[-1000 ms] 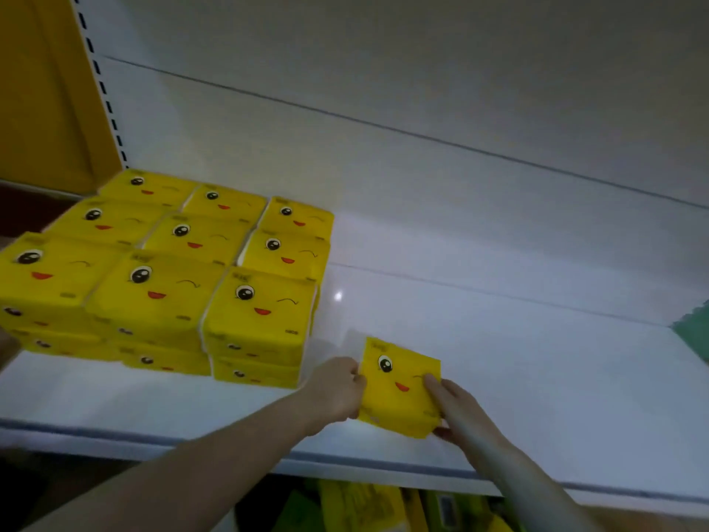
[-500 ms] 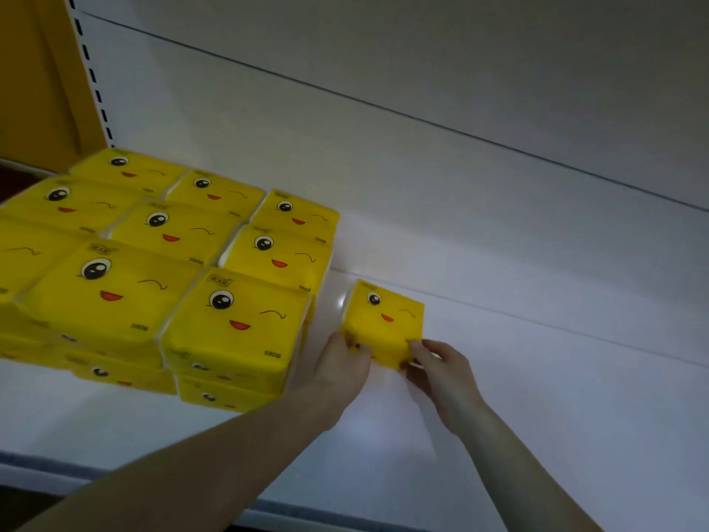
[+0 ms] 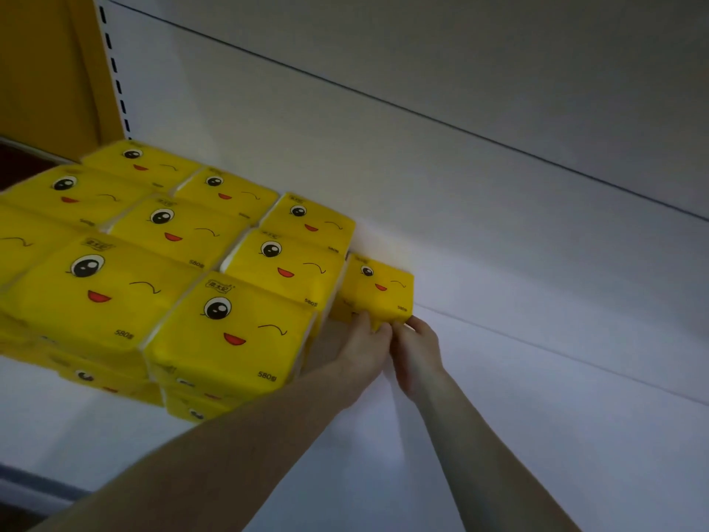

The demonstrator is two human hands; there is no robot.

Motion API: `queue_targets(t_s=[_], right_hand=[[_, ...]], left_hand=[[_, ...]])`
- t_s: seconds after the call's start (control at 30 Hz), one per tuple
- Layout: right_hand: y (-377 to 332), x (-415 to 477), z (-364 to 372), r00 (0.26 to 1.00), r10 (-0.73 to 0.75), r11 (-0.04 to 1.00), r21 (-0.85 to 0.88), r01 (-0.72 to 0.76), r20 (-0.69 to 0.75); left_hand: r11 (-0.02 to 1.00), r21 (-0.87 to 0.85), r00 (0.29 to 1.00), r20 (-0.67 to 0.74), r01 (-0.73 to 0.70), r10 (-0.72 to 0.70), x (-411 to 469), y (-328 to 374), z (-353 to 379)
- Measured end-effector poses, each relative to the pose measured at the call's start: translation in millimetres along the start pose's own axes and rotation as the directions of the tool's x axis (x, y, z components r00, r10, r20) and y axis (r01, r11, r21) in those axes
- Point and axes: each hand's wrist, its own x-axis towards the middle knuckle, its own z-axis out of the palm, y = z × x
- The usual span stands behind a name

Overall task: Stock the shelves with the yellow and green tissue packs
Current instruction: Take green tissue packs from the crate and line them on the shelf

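On the shelf [image 3: 537, 416], left hand [image 3: 364, 349] and right hand [image 3: 417, 351] grip yellow pack [image 3: 378, 291] face-up.

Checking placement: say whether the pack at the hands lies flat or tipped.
Flat: the pack lies face up on the shelf, beside the stack.

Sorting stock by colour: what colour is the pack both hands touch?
Yellow pack, winking face; head view.

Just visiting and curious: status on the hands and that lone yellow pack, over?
Left hand, right hand: gripping near edge of square yellow plastic-wrapped tissue pack. Pack on white shelf, beside stacked yellow packs. Nothing blocking.
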Motion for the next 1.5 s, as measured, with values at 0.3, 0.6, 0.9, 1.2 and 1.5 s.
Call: queue_targets(t_s=[0.3,0.6,0.9,1.2,1.5], right_hand=[[-23,-36,-5,0.968,-0.103,0.995,-0.016,0.102,-0.23],[-106,-146,69,0.937,-0.301,0.951,0.128,0.282,0.176],[-110,-274,254,0.614,-0.235,0.951,0.046,0.307,0.753],[-60,-365,410,0.356,0.02,0.899,-0.172,0.402,0.934],[36,-406,479,0.32,0.423,0.562,-0.522,0.642,0.848]], left_hand=[[0.99,0.141,0.994,-0.107,0.015,0.001,-48,27,-13],[0.993,-0.032,0.989,-0.098,-0.117,0.113,-118,34,-126],[0.998,-0.02,0.963,-0.266,-0.062,0.054,-214,7,-330],[0.976,-0.206,0.81,-0.558,0.073,-0.178,-318,-68,-465],[0.699,0.171,0.566,-0.73,0.695,-0.384,-354,-163,-532]])
